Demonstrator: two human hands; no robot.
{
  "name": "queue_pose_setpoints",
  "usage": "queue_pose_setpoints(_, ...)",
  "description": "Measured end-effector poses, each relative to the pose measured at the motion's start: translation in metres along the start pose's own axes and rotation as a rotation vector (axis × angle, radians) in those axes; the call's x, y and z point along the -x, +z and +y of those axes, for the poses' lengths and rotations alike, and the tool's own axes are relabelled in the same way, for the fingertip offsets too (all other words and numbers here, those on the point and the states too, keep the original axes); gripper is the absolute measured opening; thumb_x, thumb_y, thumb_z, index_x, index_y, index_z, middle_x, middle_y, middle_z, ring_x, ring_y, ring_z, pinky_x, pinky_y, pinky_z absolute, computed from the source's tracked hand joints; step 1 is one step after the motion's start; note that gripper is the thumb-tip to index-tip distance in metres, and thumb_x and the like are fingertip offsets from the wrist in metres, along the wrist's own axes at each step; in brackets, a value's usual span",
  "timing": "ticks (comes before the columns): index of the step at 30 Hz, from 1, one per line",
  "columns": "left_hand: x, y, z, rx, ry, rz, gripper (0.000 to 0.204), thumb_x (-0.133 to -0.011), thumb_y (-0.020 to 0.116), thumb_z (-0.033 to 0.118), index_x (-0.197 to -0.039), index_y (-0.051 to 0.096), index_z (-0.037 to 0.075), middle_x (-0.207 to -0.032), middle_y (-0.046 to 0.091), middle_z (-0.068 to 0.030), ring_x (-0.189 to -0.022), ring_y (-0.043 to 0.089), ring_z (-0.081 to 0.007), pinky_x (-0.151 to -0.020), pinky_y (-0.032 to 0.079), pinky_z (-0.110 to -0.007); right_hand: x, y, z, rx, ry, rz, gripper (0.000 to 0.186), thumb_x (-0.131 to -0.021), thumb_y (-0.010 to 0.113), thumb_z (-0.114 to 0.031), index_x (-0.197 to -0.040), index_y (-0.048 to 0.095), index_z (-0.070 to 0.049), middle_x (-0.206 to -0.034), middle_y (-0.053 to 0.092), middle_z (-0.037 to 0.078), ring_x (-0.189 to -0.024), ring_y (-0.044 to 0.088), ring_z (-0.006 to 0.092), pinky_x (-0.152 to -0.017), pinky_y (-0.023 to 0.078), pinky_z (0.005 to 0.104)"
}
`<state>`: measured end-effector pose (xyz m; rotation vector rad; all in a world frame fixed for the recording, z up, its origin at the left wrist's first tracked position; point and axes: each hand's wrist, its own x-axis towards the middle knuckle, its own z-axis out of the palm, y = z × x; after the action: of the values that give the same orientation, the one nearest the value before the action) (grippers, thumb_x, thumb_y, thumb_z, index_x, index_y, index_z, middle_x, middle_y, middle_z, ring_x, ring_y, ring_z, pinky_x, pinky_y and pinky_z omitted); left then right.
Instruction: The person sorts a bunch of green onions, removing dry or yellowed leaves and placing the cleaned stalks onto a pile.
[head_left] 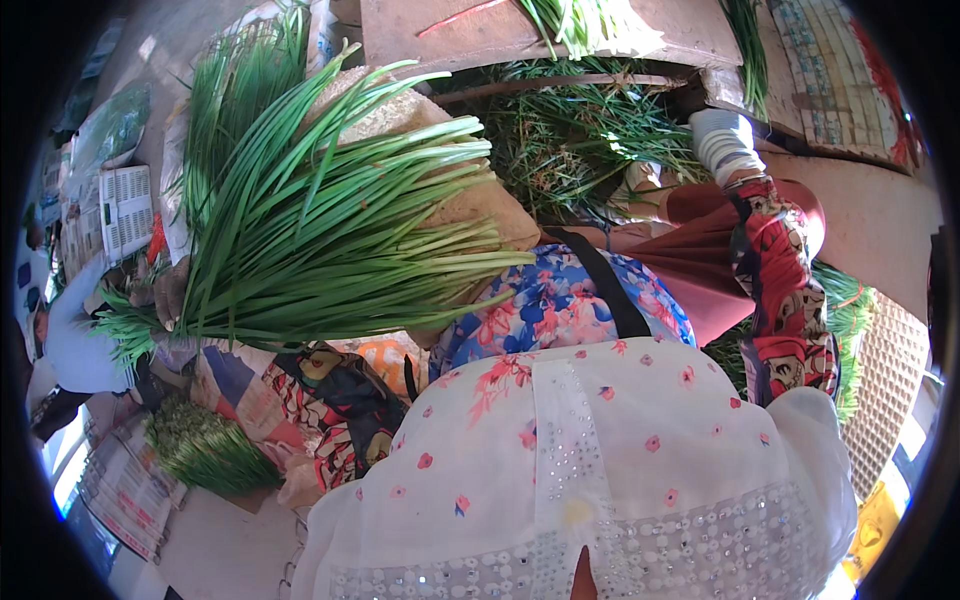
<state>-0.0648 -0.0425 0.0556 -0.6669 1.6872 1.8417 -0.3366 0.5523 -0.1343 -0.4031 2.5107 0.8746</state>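
A large bunch of long green garlic chives [300, 230] lies fanned out on the left, pale stem ends pointing right. At its leafy left end my left hand [172, 292] shows as dark grey curled fingers closed round the leaves, the rest of it hidden. A cushion-like tan surface [400, 112] lies under the stems. My right hand [722, 145], wrapped in white bands, is beside the right end of a wooden board [450, 35]. Its fingers look curled in; anything inside them is hidden. Both forearms wear patterned sleeves.
More chives [590, 25] rest on the board. Loose leaves [570, 140] are heaped beneath it. A trimmed bundle [215, 450] stands at lower left, a white basket [126, 210] at far left. A woven tray [885, 390] is at right. Another person [80, 330] is at the left edge.
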Motion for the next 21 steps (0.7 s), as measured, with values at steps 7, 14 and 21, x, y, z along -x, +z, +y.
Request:
queue_pose_setpoints(7, 0.0, 0.022, -0.003, -0.064, 0.266, 0.0, 0.037, -0.099, 0.044, 0.019, -0.129, 0.05, -0.002, -0.103, 0.061, -0.0161, -0.088, 0.064, -0.0254, -0.078, 0.057, -0.037, 0.106, -0.045, -0.109, -1.013, -0.889, -0.027, 0.032, -0.086, 0.061, -0.039, -0.102, 0.068, -0.012, -0.086, 0.067, 0.019, -0.081, 0.065, 0.0354, -0.074, 0.052, 0.0419)
queue_pose_setpoints(14, -0.084, -0.003, -0.181, 0.686, 0.828, 0.226, 0.04, -0.093, 0.055, 0.035, -0.122, 0.059, 0.007, -0.114, 0.062, -0.0105, -0.101, 0.06, -0.0259, -0.091, 0.05, -0.045, 0.087, -0.035, -0.108, -1.498, -0.776, 0.083, 0.015, -0.089, 0.062, -0.015, -0.097, 0.068, -0.003, -0.08, 0.068, 0.009, -0.069, 0.064, 0.0176, -0.063, 0.05, 0.0317)
queue_pose_setpoints(21, -0.106, 0.045, -0.166, 0.936, 0.812, 0.969, 0.054, -0.09, 0.049, 0.052, -0.121, 0.06, 0.009, -0.116, 0.063, -0.0089, -0.107, 0.058, -0.0264, -0.096, 0.046, -0.042, 0.031, -0.048, -0.055, -1.203, -0.768, 0.658, 0.045, -0.086, 0.066, -0.013, -0.13, 0.055, -0.008, -0.108, 0.066, 0.014, -0.096, 0.064, 0.0246, -0.084, 0.052, 0.033)
